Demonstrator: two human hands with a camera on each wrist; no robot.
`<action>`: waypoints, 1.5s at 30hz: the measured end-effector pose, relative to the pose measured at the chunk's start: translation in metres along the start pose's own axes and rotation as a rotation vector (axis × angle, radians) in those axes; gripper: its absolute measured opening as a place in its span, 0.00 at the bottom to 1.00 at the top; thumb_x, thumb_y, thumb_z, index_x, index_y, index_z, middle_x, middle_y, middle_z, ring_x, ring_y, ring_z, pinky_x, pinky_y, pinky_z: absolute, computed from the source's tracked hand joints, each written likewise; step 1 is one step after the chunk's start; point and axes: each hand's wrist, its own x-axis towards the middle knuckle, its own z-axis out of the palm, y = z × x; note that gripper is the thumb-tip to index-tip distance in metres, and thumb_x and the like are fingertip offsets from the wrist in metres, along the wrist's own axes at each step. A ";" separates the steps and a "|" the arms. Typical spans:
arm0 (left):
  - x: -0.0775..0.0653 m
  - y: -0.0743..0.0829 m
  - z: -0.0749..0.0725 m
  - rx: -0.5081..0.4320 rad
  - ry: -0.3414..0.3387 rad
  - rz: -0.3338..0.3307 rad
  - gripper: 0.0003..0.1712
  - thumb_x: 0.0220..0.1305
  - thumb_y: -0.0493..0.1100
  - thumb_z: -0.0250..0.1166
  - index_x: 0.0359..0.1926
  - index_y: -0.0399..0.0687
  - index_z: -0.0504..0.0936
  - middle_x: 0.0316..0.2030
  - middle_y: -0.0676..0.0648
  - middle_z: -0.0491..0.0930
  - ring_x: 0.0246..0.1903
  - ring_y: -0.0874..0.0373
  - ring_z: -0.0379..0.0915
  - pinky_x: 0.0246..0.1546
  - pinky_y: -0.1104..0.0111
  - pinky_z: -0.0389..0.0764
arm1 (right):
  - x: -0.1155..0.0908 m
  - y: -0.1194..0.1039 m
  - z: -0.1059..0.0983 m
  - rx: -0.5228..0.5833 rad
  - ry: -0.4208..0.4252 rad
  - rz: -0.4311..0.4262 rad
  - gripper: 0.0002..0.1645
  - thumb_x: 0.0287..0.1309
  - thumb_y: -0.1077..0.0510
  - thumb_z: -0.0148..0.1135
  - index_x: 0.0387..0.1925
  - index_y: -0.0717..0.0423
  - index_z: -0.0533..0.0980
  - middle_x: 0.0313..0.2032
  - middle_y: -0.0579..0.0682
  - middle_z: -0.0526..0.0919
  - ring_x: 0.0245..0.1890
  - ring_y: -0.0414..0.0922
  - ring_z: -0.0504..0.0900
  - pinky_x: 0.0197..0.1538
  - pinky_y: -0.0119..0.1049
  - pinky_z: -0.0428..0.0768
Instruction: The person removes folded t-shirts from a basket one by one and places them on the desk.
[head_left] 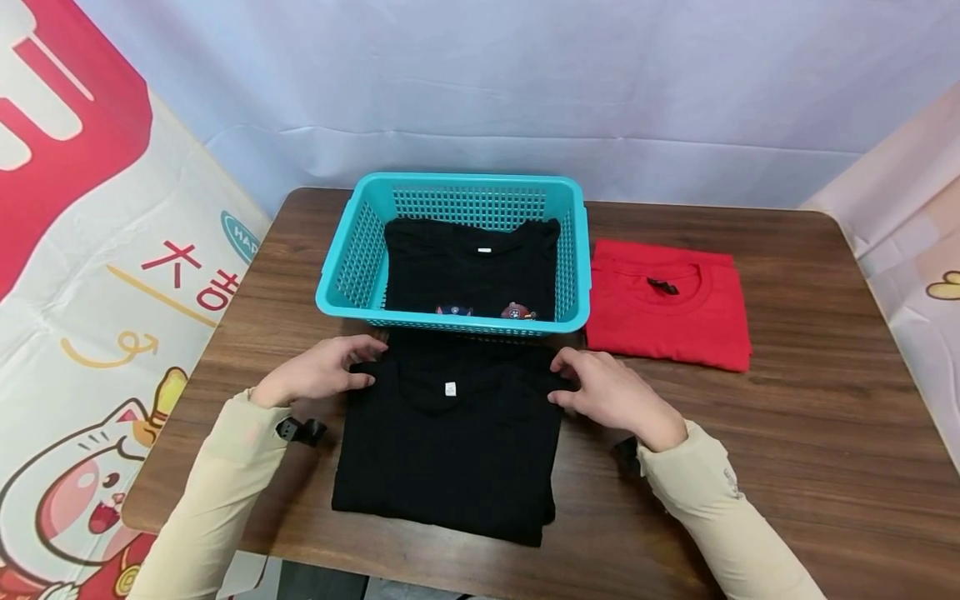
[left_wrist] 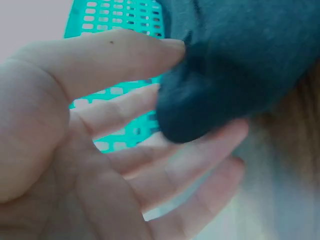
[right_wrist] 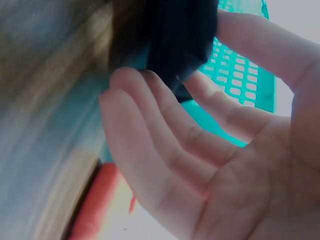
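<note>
A folded black T-shirt [head_left: 450, 467] with a white neck label lies on the table in front of the basket. At its upper left corner, my left hand [head_left: 326, 368] pinches the cloth between thumb and fingers. My right hand [head_left: 611, 392] holds the upper right corner the same way. Both wrist views show dark cloth [left_wrist: 230, 75] [right_wrist: 182, 45] between the thumb and the bent fingers. More black fabric shows behind the neckline, against the basket. Inside the turquoise basket [head_left: 341, 308] lies another folded black T-shirt [head_left: 472, 279] with small printed figures.
A folded red T-shirt [head_left: 667, 312] lies right of the basket, close to its side. The brown wooden table [head_left: 810, 400] ends at a front edge near my forearms. White curtain [head_left: 480, 83] hangs behind, and a printed cloth [head_left: 90, 350] hangs at the left.
</note>
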 end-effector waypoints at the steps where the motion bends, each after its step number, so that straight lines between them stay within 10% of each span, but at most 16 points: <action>1: -0.002 0.001 -0.002 0.012 0.012 0.000 0.26 0.62 0.36 0.63 0.61 0.38 0.72 0.52 0.37 0.77 0.52 0.45 0.75 0.51 0.51 0.77 | 0.000 0.001 -0.002 0.004 0.006 -0.006 0.22 0.56 0.52 0.68 0.50 0.55 0.75 0.44 0.53 0.83 0.41 0.46 0.80 0.45 0.44 0.80; 12: -0.022 0.022 -0.034 0.091 -0.013 -0.051 0.26 0.67 0.44 0.61 0.60 0.32 0.73 0.44 0.43 0.83 0.44 0.53 0.80 0.43 0.60 0.80 | -0.012 0.000 -0.032 0.128 -0.015 -0.090 0.18 0.55 0.52 0.69 0.43 0.58 0.77 0.34 0.46 0.83 0.32 0.39 0.80 0.36 0.32 0.79; 21: -0.026 0.042 -0.056 -0.031 0.019 0.069 0.18 0.70 0.45 0.58 0.57 0.44 0.78 0.44 0.49 0.84 0.40 0.59 0.81 0.44 0.71 0.80 | -0.011 -0.016 -0.060 0.252 -0.010 -0.280 0.14 0.59 0.54 0.66 0.46 0.51 0.76 0.37 0.41 0.83 0.35 0.39 0.82 0.41 0.33 0.82; 31: 0.022 0.054 -0.057 -0.049 0.280 0.078 0.19 0.71 0.48 0.56 0.59 0.51 0.76 0.50 0.48 0.81 0.48 0.58 0.75 0.44 0.66 0.75 | 0.037 -0.033 -0.060 0.278 0.156 -0.240 0.18 0.66 0.53 0.58 0.55 0.53 0.72 0.51 0.50 0.79 0.49 0.45 0.78 0.53 0.45 0.78; 45: 0.094 0.051 -0.055 0.005 0.193 -0.199 0.29 0.72 0.49 0.53 0.68 0.41 0.65 0.58 0.36 0.73 0.55 0.44 0.71 0.54 0.52 0.74 | 0.092 -0.044 -0.045 0.035 0.046 0.003 0.36 0.66 0.45 0.54 0.67 0.62 0.60 0.63 0.62 0.69 0.63 0.56 0.65 0.64 0.54 0.69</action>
